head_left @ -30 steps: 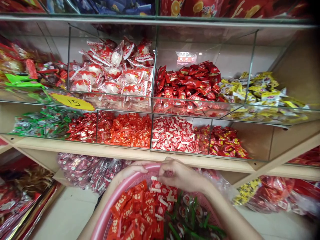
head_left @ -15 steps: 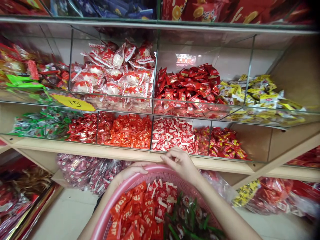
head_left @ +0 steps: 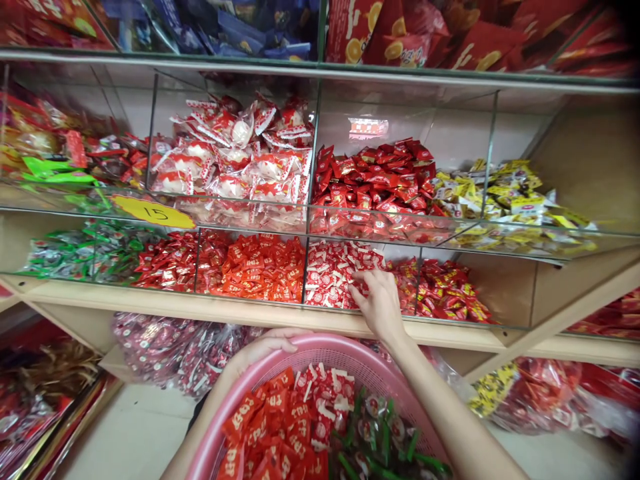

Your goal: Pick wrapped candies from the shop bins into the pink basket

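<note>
My left hand holds the far left rim of a pink plastic basket. In it lie orange-red wrapped candies, red-and-white wrapped candies and dark candies with green wrapper ends. Beyond the basket, my right hand reaches to the front of a lower-shelf compartment of red-and-white candies. Its fingers are bent and a little apart, with nothing visible in them. Whether the fingertips touch the candies I cannot tell.
Glass dividers separate orange-red candies on the left and red-yellow candies on the right. A wooden ledge runs along the front. Above are a glass shelf and a yellow price tag. Bagged candies sit below.
My right hand has moved from above the basket's far rim forward and right to the red-and-white candy compartment. My left hand stays on the rim. The view has tilted slightly upward.
</note>
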The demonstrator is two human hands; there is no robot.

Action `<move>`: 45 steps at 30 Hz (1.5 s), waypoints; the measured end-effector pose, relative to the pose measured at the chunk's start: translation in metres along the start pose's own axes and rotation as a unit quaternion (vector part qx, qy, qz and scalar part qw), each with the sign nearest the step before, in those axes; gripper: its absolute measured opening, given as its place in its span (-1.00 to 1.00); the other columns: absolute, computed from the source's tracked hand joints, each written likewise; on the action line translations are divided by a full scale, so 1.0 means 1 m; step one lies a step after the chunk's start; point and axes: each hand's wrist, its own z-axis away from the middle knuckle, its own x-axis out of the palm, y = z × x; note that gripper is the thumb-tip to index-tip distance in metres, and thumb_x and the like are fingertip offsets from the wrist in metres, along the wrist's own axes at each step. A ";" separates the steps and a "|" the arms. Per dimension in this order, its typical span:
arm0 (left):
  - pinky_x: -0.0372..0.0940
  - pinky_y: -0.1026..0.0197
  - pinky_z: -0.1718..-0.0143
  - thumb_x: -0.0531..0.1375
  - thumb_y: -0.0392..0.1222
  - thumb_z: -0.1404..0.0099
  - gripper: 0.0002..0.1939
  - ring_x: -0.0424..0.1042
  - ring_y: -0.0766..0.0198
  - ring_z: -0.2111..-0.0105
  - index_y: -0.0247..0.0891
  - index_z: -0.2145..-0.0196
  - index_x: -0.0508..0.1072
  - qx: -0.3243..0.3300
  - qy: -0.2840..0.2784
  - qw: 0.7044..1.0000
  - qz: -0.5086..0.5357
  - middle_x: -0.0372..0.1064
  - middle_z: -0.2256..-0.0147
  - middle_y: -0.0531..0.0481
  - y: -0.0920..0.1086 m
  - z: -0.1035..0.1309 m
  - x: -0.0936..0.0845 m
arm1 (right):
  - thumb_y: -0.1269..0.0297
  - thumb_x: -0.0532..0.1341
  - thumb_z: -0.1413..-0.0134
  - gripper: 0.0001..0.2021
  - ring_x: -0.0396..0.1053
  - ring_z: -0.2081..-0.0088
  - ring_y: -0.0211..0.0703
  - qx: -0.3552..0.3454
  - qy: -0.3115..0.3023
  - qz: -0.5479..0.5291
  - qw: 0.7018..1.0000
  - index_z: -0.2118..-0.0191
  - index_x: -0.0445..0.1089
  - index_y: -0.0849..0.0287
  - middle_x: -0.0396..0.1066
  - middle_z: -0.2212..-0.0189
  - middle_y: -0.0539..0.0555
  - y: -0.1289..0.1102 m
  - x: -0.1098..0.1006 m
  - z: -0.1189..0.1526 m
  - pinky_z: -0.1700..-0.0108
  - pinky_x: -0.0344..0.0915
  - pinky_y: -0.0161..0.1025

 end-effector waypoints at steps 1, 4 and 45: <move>0.15 0.17 0.01 0.14 -0.33 0.00 -0.50 0.37 0.11 0.11 -0.15 0.05 0.44 -0.002 -0.003 1.000 0.004 0.45 0.10 0.09 0.001 0.000 0.001 | 0.29 0.12 -0.07 -0.82 0.16 0.22 -0.03 0.006 -0.003 0.005 1.000 0.20 0.36 0.18 0.32 0.29 0.13 0.001 0.001 0.000 0.18 0.13 -0.13; 0.18 0.17 0.03 0.14 -0.33 0.01 -0.50 0.38 0.13 0.14 -0.16 0.05 0.44 0.005 0.001 1.000 -0.005 0.45 0.10 0.09 0.001 0.001 0.001 | 0.28 0.14 -0.05 -0.84 0.16 0.24 -0.03 0.021 -0.006 0.021 1.000 0.23 0.36 0.17 0.31 0.29 0.13 0.000 0.001 0.000 0.22 0.12 -0.15; 0.17 0.18 0.02 0.15 -0.37 -0.01 -0.50 0.40 0.16 0.16 -0.22 0.03 0.42 0.020 -0.007 1.000 0.012 0.46 0.11 0.03 -0.005 -0.002 0.000 | 0.25 0.07 -0.13 -0.83 0.22 0.50 -0.31 0.005 -0.325 -0.286 0.901 0.35 0.38 0.17 0.34 0.54 -0.05 -0.041 -0.031 0.026 0.43 0.09 -0.37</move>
